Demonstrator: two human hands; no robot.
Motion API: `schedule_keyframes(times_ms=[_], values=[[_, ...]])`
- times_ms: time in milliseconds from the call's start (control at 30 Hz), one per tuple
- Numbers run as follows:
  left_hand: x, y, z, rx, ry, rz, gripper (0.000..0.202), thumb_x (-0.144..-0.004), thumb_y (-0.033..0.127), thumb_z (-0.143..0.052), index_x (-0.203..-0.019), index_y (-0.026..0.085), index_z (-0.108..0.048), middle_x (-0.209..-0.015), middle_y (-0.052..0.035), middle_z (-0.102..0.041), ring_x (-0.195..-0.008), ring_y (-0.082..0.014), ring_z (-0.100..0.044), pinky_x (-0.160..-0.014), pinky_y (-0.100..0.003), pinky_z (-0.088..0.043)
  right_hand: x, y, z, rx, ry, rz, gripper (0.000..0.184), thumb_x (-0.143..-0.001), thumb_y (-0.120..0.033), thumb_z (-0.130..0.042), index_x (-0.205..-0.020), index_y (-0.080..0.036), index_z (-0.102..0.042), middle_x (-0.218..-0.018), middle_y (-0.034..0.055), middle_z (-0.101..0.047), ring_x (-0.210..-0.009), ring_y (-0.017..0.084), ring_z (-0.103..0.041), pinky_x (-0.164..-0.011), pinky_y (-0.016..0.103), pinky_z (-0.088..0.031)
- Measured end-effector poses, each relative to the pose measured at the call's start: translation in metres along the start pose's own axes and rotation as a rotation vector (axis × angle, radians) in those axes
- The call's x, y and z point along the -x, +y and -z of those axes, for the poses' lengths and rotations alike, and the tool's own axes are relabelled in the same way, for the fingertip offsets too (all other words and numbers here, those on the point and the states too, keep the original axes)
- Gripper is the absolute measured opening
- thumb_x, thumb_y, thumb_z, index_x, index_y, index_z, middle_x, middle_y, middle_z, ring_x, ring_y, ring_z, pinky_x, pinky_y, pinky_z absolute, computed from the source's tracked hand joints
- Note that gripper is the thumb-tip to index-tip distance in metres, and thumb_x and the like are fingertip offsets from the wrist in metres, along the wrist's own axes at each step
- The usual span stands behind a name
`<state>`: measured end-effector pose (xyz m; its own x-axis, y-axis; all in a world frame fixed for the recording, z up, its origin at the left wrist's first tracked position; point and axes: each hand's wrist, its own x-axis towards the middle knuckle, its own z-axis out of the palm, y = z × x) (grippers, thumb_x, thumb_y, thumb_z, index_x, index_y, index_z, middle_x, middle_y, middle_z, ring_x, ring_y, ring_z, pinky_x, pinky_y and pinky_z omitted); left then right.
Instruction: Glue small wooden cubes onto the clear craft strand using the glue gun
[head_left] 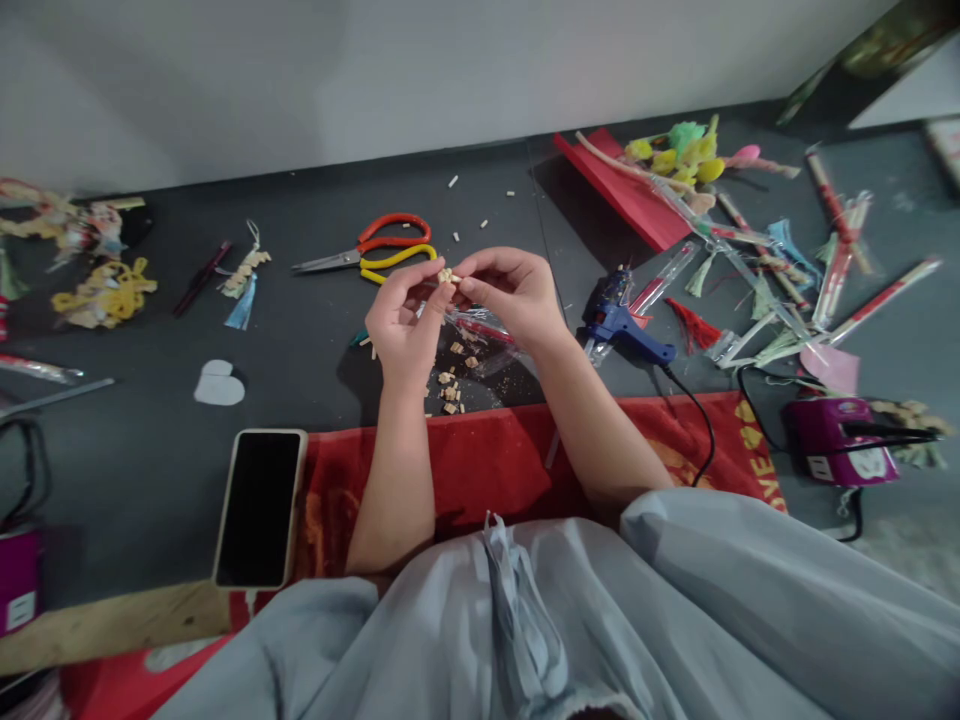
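Note:
My left hand and my right hand meet above the dark table, fingertips pinched together on a small tan bead-like piece. Both hands are closed on it. Below them lie several more small tan pieces and a clear plastic bag with something red inside. Red and yellow scissors lie just behind my hands.
A blue glue gun with a black cord lies right of my hands. A phone rests face up at the left front, partly on a red cloth. Tassels, sticks and red paper crowd the right. A purple device sits far right.

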<state>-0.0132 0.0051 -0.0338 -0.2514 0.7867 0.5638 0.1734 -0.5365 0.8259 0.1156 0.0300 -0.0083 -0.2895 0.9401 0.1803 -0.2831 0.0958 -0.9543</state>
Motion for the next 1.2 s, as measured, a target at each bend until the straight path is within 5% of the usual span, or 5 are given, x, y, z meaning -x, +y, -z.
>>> schedule_keyframes(times_ms=[500, 700, 900, 1200], values=[[-0.0013, 0.0009, 0.0025, -0.039, -0.047, -0.044, 0.021, -0.086, 0.036, -0.059, -0.103, 0.027, -0.066, -0.096, -0.0004, -0.069, -0.081, -0.0099, -0.067, -0.066, -0.021, -0.055, 0.0004, -0.0002, -0.0048, 0.123, 0.063, 0.035, 0.033, -0.068, -0.046, -0.074, -0.075, -0.016, -0.063, -0.068, -0.0027, -0.064, -0.061, 0.005, -0.06, -0.061, 0.021, -0.053], [-0.0005, -0.0031, 0.003, -0.093, -0.009, 0.026, 0.024, -0.087, 0.042, -0.055, -0.098, 0.025, -0.067, -0.094, -0.0024, -0.069, -0.082, -0.0116, -0.067, -0.069, -0.025, -0.055, -0.0004, -0.0012, -0.0039, 0.269, 0.154, 0.123, 0.017, -0.069, -0.031, -0.072, -0.072, -0.017, -0.062, -0.068, -0.0031, -0.064, -0.061, 0.006, -0.058, -0.058, 0.02, -0.051], [-0.0032, 0.0043, 0.0037, -0.186, -0.057, -0.059, 0.017, -0.085, 0.034, -0.06, -0.092, 0.023, -0.07, -0.085, -0.0013, -0.07, -0.077, -0.0112, -0.064, -0.067, -0.025, -0.053, 0.002, -0.0038, -0.0019, 0.395, 0.128, 0.223, 0.007, -0.073, -0.02, -0.065, -0.077, -0.017, -0.061, -0.076, -0.0015, -0.063, -0.066, 0.006, -0.059, -0.065, 0.022, -0.052], [-0.0028, 0.0027, 0.0023, -0.102, -0.037, -0.09, 0.015, -0.084, 0.028, -0.061, -0.095, 0.025, -0.071, -0.087, -0.0007, -0.071, -0.079, -0.0107, -0.065, -0.065, -0.023, -0.053, 0.0029, 0.0014, -0.0028, 0.371, 0.123, 0.233, 0.021, -0.077, -0.034, -0.067, -0.088, -0.022, -0.054, -0.083, -0.0024, -0.058, -0.077, 0.009, -0.059, -0.076, 0.028, -0.056]])
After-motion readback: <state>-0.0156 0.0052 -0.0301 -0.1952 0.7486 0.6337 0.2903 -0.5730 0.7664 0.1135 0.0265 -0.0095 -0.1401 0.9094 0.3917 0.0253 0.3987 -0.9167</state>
